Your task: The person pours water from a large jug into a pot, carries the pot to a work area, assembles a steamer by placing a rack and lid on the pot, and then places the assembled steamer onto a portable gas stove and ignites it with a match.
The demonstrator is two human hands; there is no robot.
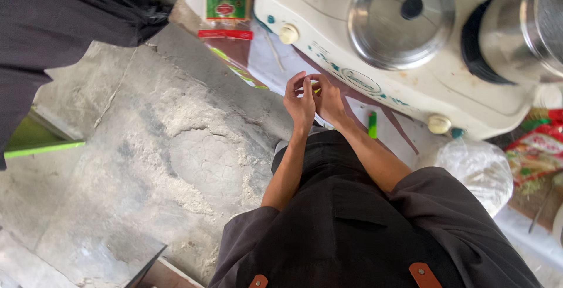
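Left hand: we see our left hand (299,101) raised at the near edge of the counter (264,59), fingers bent and nearly closed, fingertips meeting those of the other hand.
Right hand: our right hand (328,99) presses against the left, fingers curled; a sliver of a small yellow-green thing (316,90) shows between the two hands, but we cannot tell what it is or which hand has hold of it.
Stove: a white two-burner stove (375,83) stands just beyond our hands, with a cream knob (288,33) near its left corner and another (438,124) toward its right.
Pots: a steel lid (401,18) covers the middle burner; a steel pot (522,30) sits at the right.
Green lighter: it lies (372,124) on the counter beside our right forearm.
Packages: a flat green packet with a red strip (227,4) lies at the far left edge of the counter; a red-and-green printed packet (536,150) lies at the right edge, beside a white plastic bag (478,171).
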